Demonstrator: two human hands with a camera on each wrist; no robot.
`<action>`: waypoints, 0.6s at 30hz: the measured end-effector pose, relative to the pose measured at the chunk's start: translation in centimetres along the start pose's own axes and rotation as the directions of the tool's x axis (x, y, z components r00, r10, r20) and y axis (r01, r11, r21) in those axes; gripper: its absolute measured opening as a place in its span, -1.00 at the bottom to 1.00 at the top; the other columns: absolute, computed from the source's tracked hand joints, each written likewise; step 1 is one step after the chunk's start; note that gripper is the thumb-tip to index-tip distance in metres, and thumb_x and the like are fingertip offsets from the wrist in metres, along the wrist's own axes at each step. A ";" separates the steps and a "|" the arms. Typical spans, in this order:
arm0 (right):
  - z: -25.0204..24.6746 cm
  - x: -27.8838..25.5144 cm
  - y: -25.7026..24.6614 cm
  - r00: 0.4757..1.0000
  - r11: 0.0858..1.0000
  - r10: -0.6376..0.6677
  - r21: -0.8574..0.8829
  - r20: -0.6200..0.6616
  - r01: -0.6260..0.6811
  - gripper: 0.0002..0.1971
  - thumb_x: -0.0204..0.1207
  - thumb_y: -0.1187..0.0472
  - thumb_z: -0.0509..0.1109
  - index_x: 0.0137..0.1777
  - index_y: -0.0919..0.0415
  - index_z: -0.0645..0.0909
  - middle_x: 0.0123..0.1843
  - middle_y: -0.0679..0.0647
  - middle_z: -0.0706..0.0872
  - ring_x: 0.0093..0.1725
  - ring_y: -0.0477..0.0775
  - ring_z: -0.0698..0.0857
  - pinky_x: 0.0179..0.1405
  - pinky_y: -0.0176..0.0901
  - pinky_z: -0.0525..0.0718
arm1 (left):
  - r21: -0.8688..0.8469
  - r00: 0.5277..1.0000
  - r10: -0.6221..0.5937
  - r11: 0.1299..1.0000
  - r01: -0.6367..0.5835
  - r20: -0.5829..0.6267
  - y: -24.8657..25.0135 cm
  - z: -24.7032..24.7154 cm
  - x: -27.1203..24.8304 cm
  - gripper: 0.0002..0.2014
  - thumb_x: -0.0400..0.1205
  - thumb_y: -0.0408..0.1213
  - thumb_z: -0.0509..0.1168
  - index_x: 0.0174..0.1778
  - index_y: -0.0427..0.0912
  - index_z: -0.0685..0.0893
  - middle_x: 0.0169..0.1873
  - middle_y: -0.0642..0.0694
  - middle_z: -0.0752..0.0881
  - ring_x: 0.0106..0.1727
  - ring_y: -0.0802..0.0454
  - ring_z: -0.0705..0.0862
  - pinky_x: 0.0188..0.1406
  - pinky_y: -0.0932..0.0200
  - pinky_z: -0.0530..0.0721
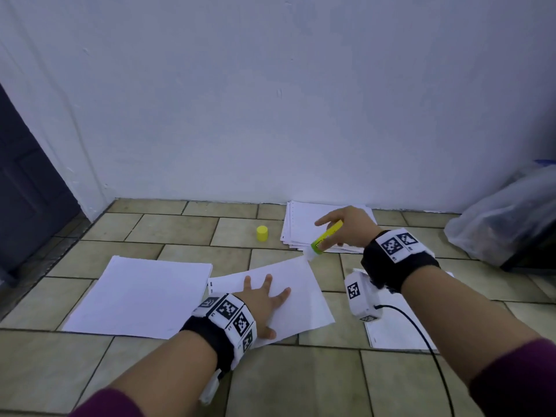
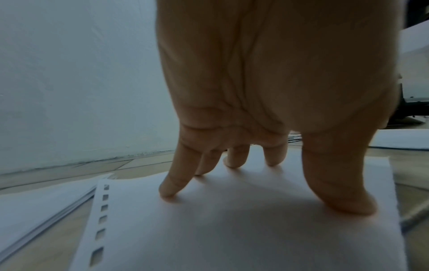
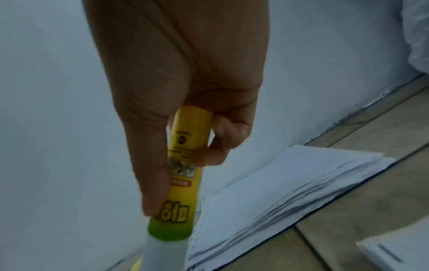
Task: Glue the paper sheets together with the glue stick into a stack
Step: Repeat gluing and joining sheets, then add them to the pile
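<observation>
A white sheet (image 1: 298, 299) with punched holes along its left edge lies on the tiled floor. My left hand (image 1: 264, 299) presses flat on it with fingers spread; in the left wrist view the fingertips (image 2: 169, 192) rest on the sheet (image 2: 209, 234). My right hand (image 1: 340, 233) grips an uncapped yellow glue stick (image 1: 326, 236), tilted down to the left. Its white tip (image 1: 310, 254) is at the sheet's far right corner; I cannot tell whether it touches. In the right wrist view thumb and fingers of the right hand (image 3: 183, 176) pinch the glue stick (image 3: 178, 207).
The yellow cap (image 1: 262, 233) stands on the floor behind the sheet. A neat paper stack (image 1: 141, 296) lies at the left, a loose pile of perforated sheets (image 1: 301, 224) by the wall, another sheet (image 1: 397, 335) under my right wrist. A plastic bag (image 1: 505, 224) sits at the right.
</observation>
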State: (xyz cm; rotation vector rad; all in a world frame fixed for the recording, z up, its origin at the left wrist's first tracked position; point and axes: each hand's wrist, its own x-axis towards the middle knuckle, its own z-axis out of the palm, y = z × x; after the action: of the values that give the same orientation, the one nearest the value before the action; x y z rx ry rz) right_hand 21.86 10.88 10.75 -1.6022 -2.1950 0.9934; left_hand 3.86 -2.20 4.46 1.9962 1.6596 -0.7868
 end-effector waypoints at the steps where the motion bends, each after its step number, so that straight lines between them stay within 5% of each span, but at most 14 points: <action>1: 0.1 0.0 0.2 0.999 0.999 0.017 0.035 -0.034 -0.016 -0.50 0.19 0.28 0.70 0.11 0.10 0.62 -0.15 0.01 0.63 -0.47 -0.04 0.57 -0.49 -0.32 0.52 | 0.001 1.000 -0.006 1.000 0.006 0.001 0.0 -0.1 0.0 -0.12 0.67 0.06 0.24 0.67 0.13 -0.31 0.66 -0.20 -0.32 0.61 -0.54 -0.21 0.52 -0.38 0.18; 4: 1.2 -0.1 0.5 0.997 0.992 0.015 0.125 -0.079 -0.005 -0.62 0.31 0.42 0.57 0.00 0.19 0.46 -0.21 0.10 0.64 -0.48 0.01 0.57 -0.50 -0.25 0.56 | 0.016 1.000 -0.005 1.000 0.005 0.001 0.3 -0.4 -0.6 -0.13 0.67 0.05 0.24 0.68 0.12 -0.29 0.67 -0.22 -0.30 0.64 -0.49 -0.14 0.54 -0.34 0.11; 8: 3.3 -0.2 0.3 0.976 0.965 -0.068 0.236 -0.208 0.118 -0.72 0.34 0.35 0.57 -0.04 0.10 0.59 -0.23 -0.01 0.69 -0.27 0.03 0.65 -0.26 -0.12 0.69 | -0.009 1.000 -0.003 1.000 0.003 -0.010 0.1 -0.6 -0.8 -0.12 0.65 0.06 0.27 0.68 0.15 -0.24 0.67 -0.19 -0.28 0.64 -0.47 -0.13 0.52 -0.35 0.17; 14: 5.6 0.1 0.5 0.947 0.965 -0.172 0.148 -0.271 0.217 -0.77 0.55 0.21 0.36 0.07 0.11 0.34 0.02 0.11 0.67 -0.13 0.28 0.73 -0.41 -0.19 0.50 | -0.023 1.000 -0.016 1.000 0.016 -0.016 -0.1 0.1 -0.2 -0.13 0.65 0.07 0.26 0.67 0.19 -0.26 0.67 -0.15 -0.30 0.63 -0.49 -0.22 0.50 -0.37 0.23; 18: 6.0 -0.2 0.6 0.948 0.968 -0.188 0.116 -0.257 0.224 -0.76 0.52 0.25 0.35 0.06 0.21 0.34 -0.18 -0.01 0.59 -0.19 0.37 0.72 -0.34 0.10 0.66 | -0.030 1.000 -0.018 0.999 0.018 -0.021 -0.1 0.3 0.1 -0.13 0.66 0.07 0.25 0.67 0.20 -0.27 0.67 -0.14 -0.31 0.63 -0.49 -0.24 0.52 -0.37 0.24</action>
State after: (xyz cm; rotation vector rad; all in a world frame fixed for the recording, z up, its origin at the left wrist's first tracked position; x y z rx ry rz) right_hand 19.06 8.52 5.99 -1.3205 -2.0245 0.8253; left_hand 3.69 -2.26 4.19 1.9786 1.6933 -0.7461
